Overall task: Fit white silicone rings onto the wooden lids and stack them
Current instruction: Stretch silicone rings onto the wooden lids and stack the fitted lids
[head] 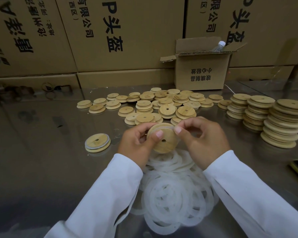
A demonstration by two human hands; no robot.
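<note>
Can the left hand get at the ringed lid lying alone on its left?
Probably yes: only bare table lies between the left hand and that ringed lid, though it grips another wooden lid.

packing warehouse | stacked cartons [120,35] | steel table [41,152] | bulk lids [162,102]
</note>
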